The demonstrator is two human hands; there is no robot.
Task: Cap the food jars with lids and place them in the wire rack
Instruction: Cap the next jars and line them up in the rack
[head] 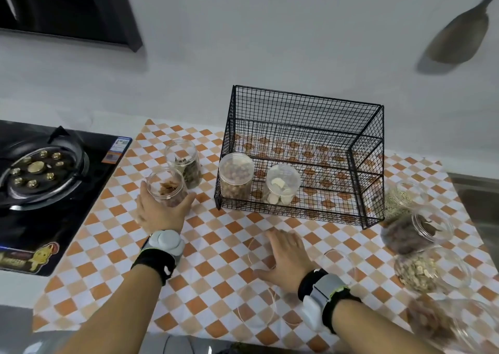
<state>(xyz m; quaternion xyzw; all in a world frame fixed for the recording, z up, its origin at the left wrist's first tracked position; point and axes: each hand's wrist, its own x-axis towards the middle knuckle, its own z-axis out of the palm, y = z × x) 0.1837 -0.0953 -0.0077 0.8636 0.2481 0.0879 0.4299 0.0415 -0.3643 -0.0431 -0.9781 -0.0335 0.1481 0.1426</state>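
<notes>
My left hand (159, 210) grips an uncapped clear jar of brown flakes (166, 186) standing on the checked cloth, left of the black wire rack (302, 153). My right hand (286, 256) lies flat on a clear lid (258, 251) near the cloth's middle. Two capped jars stand inside the rack's front left: one of nuts (236, 178), one of pale slices (282, 185). Another open jar of dark spice (185, 162) stands behind the held one. More clear lids (256, 310) lie near the front edge.
Several open jars of dried food (415, 232) cluster at the right of the cloth, one blurred at the bottom right corner. A gas hob (40, 175) sits to the left. A sink edge (475, 191) is at far right. A spatula (459, 35) hangs on the wall.
</notes>
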